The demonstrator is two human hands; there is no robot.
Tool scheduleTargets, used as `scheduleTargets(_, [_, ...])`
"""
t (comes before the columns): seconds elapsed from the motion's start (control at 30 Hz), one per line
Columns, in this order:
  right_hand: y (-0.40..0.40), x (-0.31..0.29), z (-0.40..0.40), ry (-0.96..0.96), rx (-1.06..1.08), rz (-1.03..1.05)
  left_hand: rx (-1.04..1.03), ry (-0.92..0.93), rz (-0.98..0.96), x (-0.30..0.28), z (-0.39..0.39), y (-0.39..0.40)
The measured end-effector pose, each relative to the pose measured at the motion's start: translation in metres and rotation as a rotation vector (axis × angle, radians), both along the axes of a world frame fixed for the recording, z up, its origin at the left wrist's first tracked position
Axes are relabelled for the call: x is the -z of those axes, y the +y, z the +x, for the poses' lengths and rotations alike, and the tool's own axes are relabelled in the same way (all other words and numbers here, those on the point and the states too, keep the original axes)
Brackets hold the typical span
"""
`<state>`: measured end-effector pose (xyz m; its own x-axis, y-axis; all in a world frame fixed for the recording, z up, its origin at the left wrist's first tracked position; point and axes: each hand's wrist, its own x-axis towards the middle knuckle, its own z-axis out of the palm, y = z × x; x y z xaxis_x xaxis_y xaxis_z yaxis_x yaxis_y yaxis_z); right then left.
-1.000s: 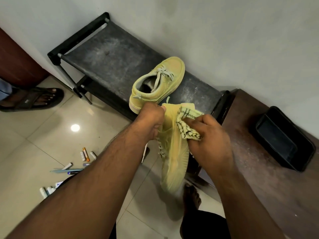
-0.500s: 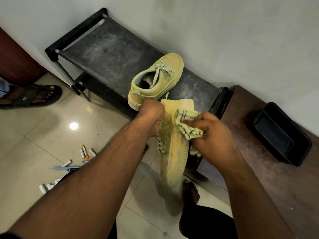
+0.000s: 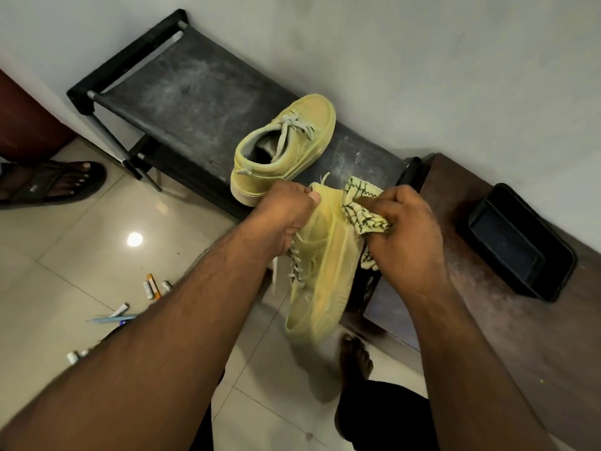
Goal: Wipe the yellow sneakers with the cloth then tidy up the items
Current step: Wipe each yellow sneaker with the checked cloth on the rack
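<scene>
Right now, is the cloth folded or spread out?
Bunched up: the right hand grips the yellow patterned cloth crumpled against the held sneaker.

a black bench (image 3: 182, 102) with a dusty top is shown against the wall, resting on a pale tiled floor (image 3: 65, 265). one yellow sneaker (image 3: 286, 148) is seen lying directly on the bench top, toward its right end, with the heel at the front edge and the toe toward the wall. just right of the bench, a dark brown wooden surface (image 3: 487, 320) is shown carrying a black tray (image 3: 520, 242). on the floor in front of the bench, small tubes and pens (image 3: 136, 301) are scattered; left of the bench, a sandalled foot (image 3: 52, 183) is placed on the tiles, and a bare foot (image 3: 356, 353) below its right end.
</scene>
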<state>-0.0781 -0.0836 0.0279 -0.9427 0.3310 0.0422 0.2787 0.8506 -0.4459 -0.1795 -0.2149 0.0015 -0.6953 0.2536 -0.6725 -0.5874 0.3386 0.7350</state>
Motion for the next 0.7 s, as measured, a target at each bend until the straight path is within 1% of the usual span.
scheduleTargets(0.1, [-0.004,-0.011,0.010,-0.120,-0.231,-0.053,0.049,0.013,0.018,0.000,-0.001,-0.002])
scheduleTargets(0.13, [-0.004,-0.012,0.013,-0.145,-0.258,-0.056,0.084,0.025,0.023,-0.002,-0.002,-0.003])
scheduleTargets(0.17, [-0.003,-0.013,0.015,-0.144,-0.225,-0.029,0.122,0.033,0.035,-0.002,-0.003,-0.005])
scheduleTargets(0.27, [0.008,-0.012,0.010,-0.091,0.046,0.126,0.252,0.020,0.093,-0.006,-0.001,-0.008])
scheduleTargets(0.3, [0.008,-0.012,0.008,-0.077,0.105,0.147,0.293,0.008,0.105,-0.007,-0.001,-0.009])
scheduleTargets(0.33, [0.005,-0.012,0.006,-0.055,0.113,0.133,0.328,0.000,0.105,-0.006,-0.001,-0.010])
scheduleTargets(0.37, [-0.001,-0.012,0.004,-0.027,0.073,0.101,0.355,0.000,0.104,-0.006,-0.002,-0.012])
scheduleTargets(0.43, [-0.013,-0.011,0.006,0.025,-0.070,0.075,0.384,0.028,0.112,-0.010,-0.003,-0.016])
scheduleTargets(0.47, [-0.015,-0.011,0.008,0.044,-0.105,0.078,0.397,0.043,0.118,-0.011,-0.005,-0.018])
scheduleTargets(0.5, [-0.010,-0.010,0.008,0.057,-0.082,0.076,0.413,0.052,0.131,-0.008,-0.007,-0.019])
scheduleTargets(0.6, [0.007,-0.008,0.004,0.053,0.120,0.046,0.455,0.057,0.159,-0.008,-0.006,-0.020])
scheduleTargets(0.63, [0.006,-0.008,0.003,0.046,0.132,0.038,0.462,0.059,0.157,-0.008,-0.006,-0.019])
scheduleTargets(0.7, [-0.005,-0.008,0.004,0.065,0.029,0.014,0.479,0.065,0.159,-0.008,-0.006,-0.019])
